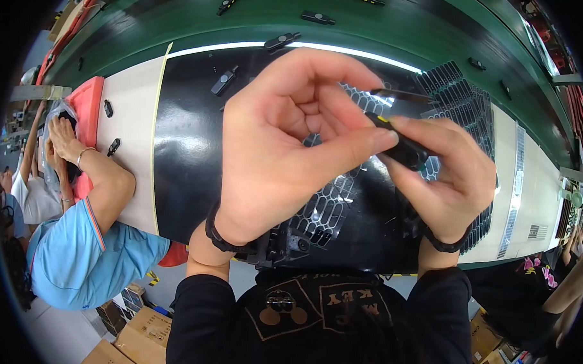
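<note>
My right hand (452, 168) pinches a small black oblong device (405, 150) with a yellow mark near one end. My left hand (286, 137) is closed at the same device, its thumb tip on the yellow-marked end and its fingers curled behind. A thin dark strip (403, 95) sticks out beside my left index fingertip; I cannot make out what it is. Under my hands, a partly used clear sheet (329, 209) with rounded outlines lies on the black mat (190, 140). More sheets of dark rounded pieces (458, 98) overlap at the right.
Similar devices lie on the green conveyor belt (406, 25) beyond the mat, and one (224, 80) on the mat. At left, a co-worker's hands (63, 139) are at a red tray (88, 123). Another person sits at right. Cardboard boxes (142, 334) stand below.
</note>
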A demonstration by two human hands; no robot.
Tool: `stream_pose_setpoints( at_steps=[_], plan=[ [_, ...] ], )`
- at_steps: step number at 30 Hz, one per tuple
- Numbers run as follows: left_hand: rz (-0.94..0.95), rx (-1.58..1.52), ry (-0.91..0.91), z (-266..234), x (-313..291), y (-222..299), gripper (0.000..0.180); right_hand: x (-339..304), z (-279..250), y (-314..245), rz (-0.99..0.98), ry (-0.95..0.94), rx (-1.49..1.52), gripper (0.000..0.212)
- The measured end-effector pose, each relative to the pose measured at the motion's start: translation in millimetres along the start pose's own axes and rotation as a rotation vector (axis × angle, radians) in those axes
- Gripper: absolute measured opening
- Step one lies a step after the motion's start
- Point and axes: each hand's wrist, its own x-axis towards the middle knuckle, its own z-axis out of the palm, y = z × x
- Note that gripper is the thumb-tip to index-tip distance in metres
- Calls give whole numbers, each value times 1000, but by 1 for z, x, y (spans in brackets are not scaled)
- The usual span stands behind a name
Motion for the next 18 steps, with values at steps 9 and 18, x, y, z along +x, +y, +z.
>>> stream_pose_setpoints(
  at_steps=[9, 18],
  plan=[
    [41, 101, 0, 1, -2, 1, 37, -3, 0, -10, 114, -16, -13, 30],
    [89, 259, -102, -8, 11, -14, 36, -1, 1, -5, 85, -11, -52, 29]
  ],
)
